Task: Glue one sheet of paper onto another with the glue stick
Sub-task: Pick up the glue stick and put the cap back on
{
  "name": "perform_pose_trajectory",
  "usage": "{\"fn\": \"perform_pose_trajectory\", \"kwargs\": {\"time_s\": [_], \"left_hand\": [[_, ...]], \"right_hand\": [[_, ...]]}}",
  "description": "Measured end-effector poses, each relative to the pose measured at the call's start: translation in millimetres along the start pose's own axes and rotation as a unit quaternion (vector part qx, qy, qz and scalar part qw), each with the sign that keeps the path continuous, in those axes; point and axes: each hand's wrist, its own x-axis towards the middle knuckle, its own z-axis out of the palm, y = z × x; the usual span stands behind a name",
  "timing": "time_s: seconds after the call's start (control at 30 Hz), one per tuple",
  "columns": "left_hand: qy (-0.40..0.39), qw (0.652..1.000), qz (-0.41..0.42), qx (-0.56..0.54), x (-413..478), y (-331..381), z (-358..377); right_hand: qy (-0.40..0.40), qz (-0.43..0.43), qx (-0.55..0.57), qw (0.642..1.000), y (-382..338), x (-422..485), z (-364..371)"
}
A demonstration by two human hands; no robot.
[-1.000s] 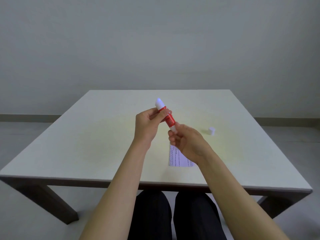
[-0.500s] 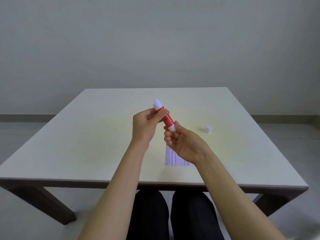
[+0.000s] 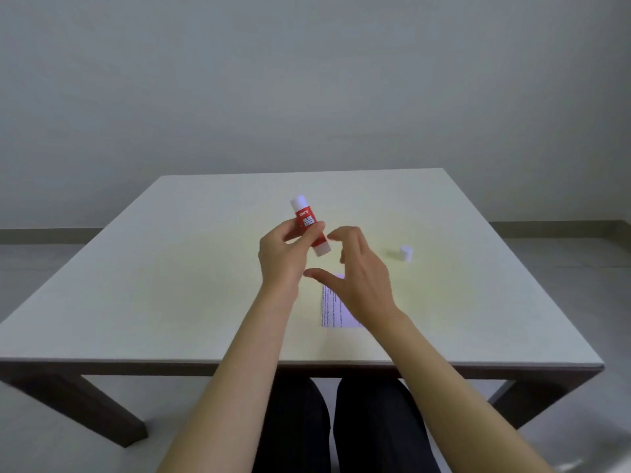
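**A plain room with one table**

A big square table with a pale cream top (image 3: 170, 285) fills the middle of the room. Its dark brown wooden legs (image 3: 112, 414) slant out at the near corners. Behind it stands a bare grey-white wall (image 3: 307, 80). A dull greenish strip (image 3: 44, 233) runs along the bottom of the wall. The floor is light grey (image 3: 41, 438). Soft light makes the middle of the table top look a bit yellow.
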Motion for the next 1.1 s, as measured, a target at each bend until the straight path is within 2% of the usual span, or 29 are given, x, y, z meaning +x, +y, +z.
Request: {"fn": "perform_pose_trajectory", "kwargs": {"time_s": [0.07,0.1,0.17,0.23,0.27,0.37,0.43,0.47,0.53,0.6,0.7,0.9,1.1], "left_hand": [[-0.004,0.996,0.03,0.082,6.5,-2.5,-13.2],[-0.022,0.99,0.047,0.135,7.3,-4.0,-20.8],[-0.067,0.971,0.07,0.22,4.9,-9.9,-33.3],[-0.095,0.96,0.065,0.254,-0.5,-18.8,-43.1],[-0.103,0.959,0.056,0.259,-2.9,-23.2,-46.3],[-0.114,0.956,0.043,0.267,-5.3,-31.7,-52.4],[-0.12,0.957,0.042,0.262,-4.1,-32.2,-53.5],[-0.13,0.956,0.047,0.26,-3.3,-31.4,-52.8],[-0.161,0.949,0.067,0.264,-3.1,-29.6,-49.5],[-0.184,0.94,0.092,0.272,-4.6,-27.0,-44.2],[-0.204,0.931,0.112,0.28,-7.6,-22.7,-37.8],[-0.211,0.916,0.132,0.316,-10.3,-16.2,-42.4],[-0.245,0.861,0.187,0.404,-9.3,-12.0,-47.4]], "right_hand": [[-0.028,0.089,-0.004,0.996,29.6,0.3,-5.1],[-0.038,0.136,-0.071,0.987,48.7,1.3,-7.6],[-0.109,0.212,-0.221,0.946,83.6,2.8,-15.0],[-0.18,0.237,-0.282,0.912,107.0,1.2,-18.7],[-0.199,0.235,-0.284,0.908,114.4,0.4,-19.7],[-0.176,0.233,-0.204,0.934,118.5,2.6,-24.4],[-0.12,0.287,-0.029,0.95,105.5,7.0,-29.0],[-0.099,0.314,0.099,0.939,93.6,8.5,-31.2],[-0.082,0.32,0.339,0.881,63.5,8.7,-33.9],[-0.083,0.301,0.435,0.845,38.0,7.4,-32.8],[-0.085,0.278,0.455,0.842,14.0,7.8,-30.5],[-0.102,0.229,0.428,0.868,8.2,10.8,-33.6],[-0.173,0.179,0.303,0.92,11.5,10.5,-31.5]]}}
